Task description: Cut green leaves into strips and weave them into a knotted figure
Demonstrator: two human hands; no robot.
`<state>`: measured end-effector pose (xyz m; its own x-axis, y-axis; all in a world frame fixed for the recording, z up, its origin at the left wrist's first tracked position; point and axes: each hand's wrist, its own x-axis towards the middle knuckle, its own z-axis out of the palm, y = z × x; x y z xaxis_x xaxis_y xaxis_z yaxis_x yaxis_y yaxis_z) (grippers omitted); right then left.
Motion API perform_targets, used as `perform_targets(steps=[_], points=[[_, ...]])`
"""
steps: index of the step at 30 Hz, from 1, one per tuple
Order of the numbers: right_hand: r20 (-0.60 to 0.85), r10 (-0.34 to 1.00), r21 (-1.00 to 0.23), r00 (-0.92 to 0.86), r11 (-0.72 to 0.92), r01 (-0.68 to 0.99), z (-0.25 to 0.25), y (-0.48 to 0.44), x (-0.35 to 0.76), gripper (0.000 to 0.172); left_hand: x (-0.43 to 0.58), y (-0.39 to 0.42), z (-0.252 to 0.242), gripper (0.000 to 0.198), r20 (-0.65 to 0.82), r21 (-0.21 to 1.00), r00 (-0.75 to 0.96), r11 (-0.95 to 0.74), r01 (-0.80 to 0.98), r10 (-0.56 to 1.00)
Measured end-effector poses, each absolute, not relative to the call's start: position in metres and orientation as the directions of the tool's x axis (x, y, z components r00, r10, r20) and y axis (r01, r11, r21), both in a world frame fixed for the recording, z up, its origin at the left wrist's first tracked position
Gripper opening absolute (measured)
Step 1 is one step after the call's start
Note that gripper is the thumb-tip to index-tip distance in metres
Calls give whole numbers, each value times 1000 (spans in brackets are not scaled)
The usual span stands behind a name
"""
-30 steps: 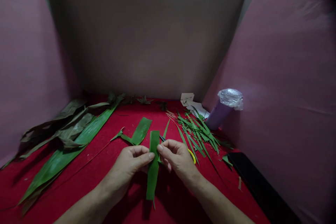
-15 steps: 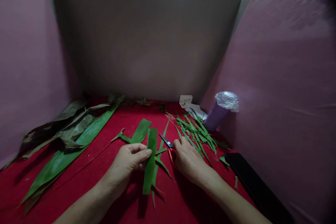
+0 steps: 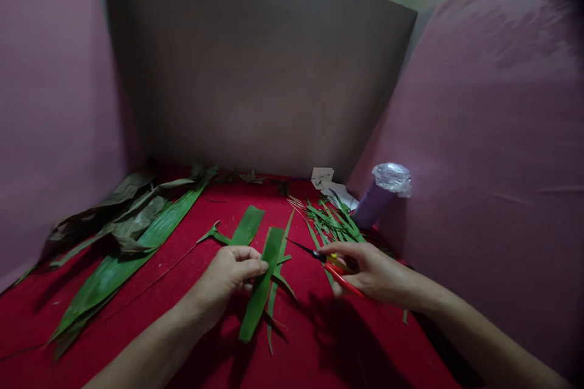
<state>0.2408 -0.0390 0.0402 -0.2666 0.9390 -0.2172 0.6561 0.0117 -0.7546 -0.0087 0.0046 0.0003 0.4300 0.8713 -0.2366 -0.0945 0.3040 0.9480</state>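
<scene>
Between the thumb and fingers of my left hand [image 3: 239, 270] is a cut strip of green leaf [image 3: 265, 292], tilted with its top to the right. My right hand [image 3: 365, 267] is closed round the red-handled scissors [image 3: 342, 276], whose dark pointed blades reach left towards the strip without touching it. The blades look closed. Behind my left hand a second wide leaf piece [image 3: 249, 225] lies on the red cloth [image 3: 328, 340]. Narrow leaf offcuts [image 3: 274, 301] lie just right of the held strip.
Long green leaves [image 3: 123, 267] and dried brownish leaves [image 3: 132, 225] lie at the left. A heap of thin green strips [image 3: 331, 222] sits at the right, near white papers [image 3: 340, 194]. A purple container [image 3: 371, 203] topped with clear plastic stands by the right wall [image 3: 493, 164].
My right hand has lifted the scissors off the cloth and turned them, moving right. The held leaf strip has tilted, its top swinging right. My left hand has barely moved.
</scene>
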Motion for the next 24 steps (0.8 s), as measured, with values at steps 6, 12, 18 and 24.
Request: perform_targets(steps=[6,12,18,24], points=[[-387,845,-687,-370,3,727,73,-70,235,42,-14,3,8,16,-263,949,553,316,0,791],[-506,718,-750,-477,-94,654,68,-70,224,21,-18,2,12,10,-282,928,670,373,9,687],[-543,684,-782,-487,-200,590,62,-69,219,19,-19,0,14,8,-306,895,758,445,23,575],[-555,678,-804,-481,-290,519,59,-67,217,27,-19,-2,17,9,-323,893,758,448,46,567]])
